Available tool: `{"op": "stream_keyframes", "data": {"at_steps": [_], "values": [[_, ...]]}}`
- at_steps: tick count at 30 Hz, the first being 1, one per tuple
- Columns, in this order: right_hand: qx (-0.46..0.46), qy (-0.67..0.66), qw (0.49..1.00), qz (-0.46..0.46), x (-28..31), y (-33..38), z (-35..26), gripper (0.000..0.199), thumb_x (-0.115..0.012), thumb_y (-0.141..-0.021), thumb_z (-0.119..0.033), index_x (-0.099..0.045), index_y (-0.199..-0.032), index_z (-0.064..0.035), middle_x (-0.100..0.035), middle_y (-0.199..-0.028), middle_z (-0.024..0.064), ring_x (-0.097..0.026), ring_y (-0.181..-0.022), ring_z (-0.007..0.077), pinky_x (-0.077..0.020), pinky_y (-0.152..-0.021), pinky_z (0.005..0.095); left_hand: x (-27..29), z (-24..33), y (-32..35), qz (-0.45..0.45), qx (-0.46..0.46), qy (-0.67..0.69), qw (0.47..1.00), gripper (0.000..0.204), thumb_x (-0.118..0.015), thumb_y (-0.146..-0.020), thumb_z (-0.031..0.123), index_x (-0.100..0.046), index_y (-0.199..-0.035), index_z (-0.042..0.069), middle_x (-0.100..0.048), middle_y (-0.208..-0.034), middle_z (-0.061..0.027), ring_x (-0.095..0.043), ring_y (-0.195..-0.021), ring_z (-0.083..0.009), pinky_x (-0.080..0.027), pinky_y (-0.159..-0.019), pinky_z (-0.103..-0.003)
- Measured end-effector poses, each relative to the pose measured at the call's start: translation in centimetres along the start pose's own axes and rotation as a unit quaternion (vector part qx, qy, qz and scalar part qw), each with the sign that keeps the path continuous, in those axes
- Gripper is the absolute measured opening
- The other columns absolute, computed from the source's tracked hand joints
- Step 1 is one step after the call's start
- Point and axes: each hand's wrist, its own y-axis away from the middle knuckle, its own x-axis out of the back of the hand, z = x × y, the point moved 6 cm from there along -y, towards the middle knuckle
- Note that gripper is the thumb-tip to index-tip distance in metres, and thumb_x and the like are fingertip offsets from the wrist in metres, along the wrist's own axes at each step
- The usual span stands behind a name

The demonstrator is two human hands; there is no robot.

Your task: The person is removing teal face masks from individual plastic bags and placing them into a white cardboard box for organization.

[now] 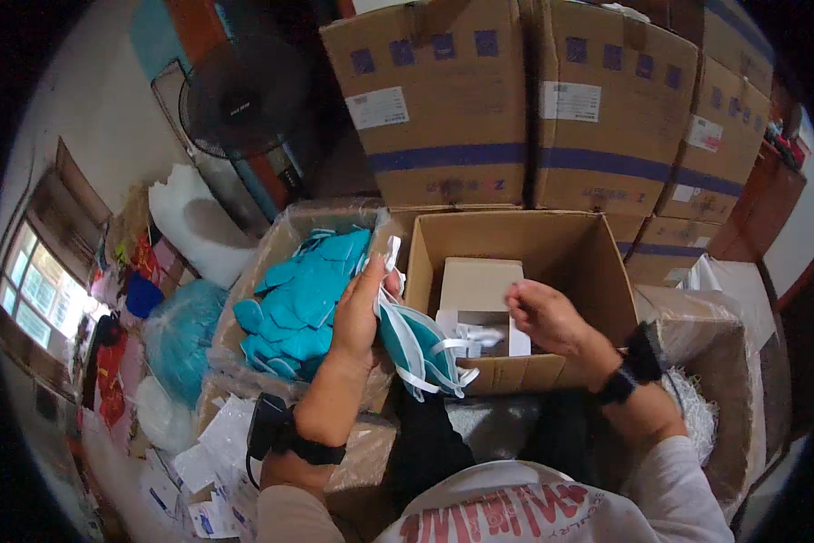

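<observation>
A teal face mask [414, 348] with white straps is gripped by the left hand [360, 312], fingers closed round its upper edge, between a lined carton of teal masks [303, 303] and an open cardboard box [524, 290]. The right hand [544, 315] is held loosely curled over the open box near a small white box [479, 285]; whether a strap is pinched cannot be made out. The stacked cartons [533, 100] behind are cut off at the top edge.
</observation>
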Motion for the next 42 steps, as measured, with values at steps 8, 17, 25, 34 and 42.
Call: {"op": "stream_keyframes", "data": {"at_steps": [8, 17, 25, 34, 42], "values": [[-0.212, -0.137, 0.964, -0.083, -9.0, 0.0, 6.7, 0.034, -0.037, -0.093, -0.034, -0.052, -0.103, -0.006, -0.053, -0.081, 0.0002, -0.049, -0.068, 0.0085, -0.0413, -0.062, 0.0211, 0.3, -0.2, -2.2, 0.008, -0.004, 0.006, 1.0, 0.031, -0.05, -0.087, 0.038, -0.049, -0.069, 0.013, -0.044, -0.061, 0.0034, -0.04, -0.053, -0.0073, -0.032, -0.048, -0.021], [-0.178, -0.114, 0.946, -0.246, -8.8, 2.2, 7.4, 0.035, -0.042, -0.091, -0.034, -0.052, -0.104, -0.0033, -0.051, -0.082, 0.0024, -0.04, -0.065, 0.0075, -0.0325, -0.05, 0.0187, 3.6, 1.0, -3.0, 0.052, 0.0, 0.037, 0.998, 0.031, -0.053, -0.085, 0.039, -0.054, -0.073, 0.01, -0.05, -0.067, -0.0004, -0.048, -0.06, -0.011, -0.04, -0.055, -0.025], [-0.184, -0.1, 0.944, -0.256, -8.0, 2.2, 7.4, 0.025, -0.042, -0.092, -0.026, -0.051, -0.098, -0.0041, -0.052, -0.085, 0.0055, -0.038, -0.062, 0.0071, -0.0314, -0.047, 0.0173, 6.0, 4.9, -2.6, 0.118, -0.124, -0.056, 0.984, 0.034, -0.052, -0.085, 0.039, -0.053, -0.072, 0.008, -0.047, -0.064, 0.0011, -0.045, -0.059, -0.0093, -0.036, -0.054, -0.023], [-0.21, -0.031, 0.956, -0.203, -7.7, 2.0, 6.2, 0.023, -0.046, -0.091, -0.027, -0.052, -0.094, -0.0054, -0.046, -0.072, -0.0013, -0.035, -0.057, 0.0043, -0.0288, -0.046, 0.0153, 9.2, 7.3, -1.8, 0.176, -0.233, -0.233, 0.928, 0.033, -0.049, -0.088, 0.037, -0.056, -0.075, 0.007, -0.049, -0.066, 0.0021, -0.044, -0.06, -0.0068, -0.033, -0.054, -0.021], [-0.151, 0.171, 0.961, -0.156, -6.2, 0.0, 5.5, 0.02, -0.054, -0.087, -0.031, -0.058, -0.086, -0.0116, -0.053, -0.08, -0.0051, -0.043, -0.071, 0.0037, -0.0361, -0.063, 0.0177, 7.2, 9.8, 0.2, 0.139, -0.277, -0.312, 0.898, 0.03, -0.051, -0.088, 0.034, -0.061, -0.087, 0.005, -0.055, -0.072, 0.0017, -0.044, -0.062, -0.0032, -0.034, -0.055, -0.019]]}}
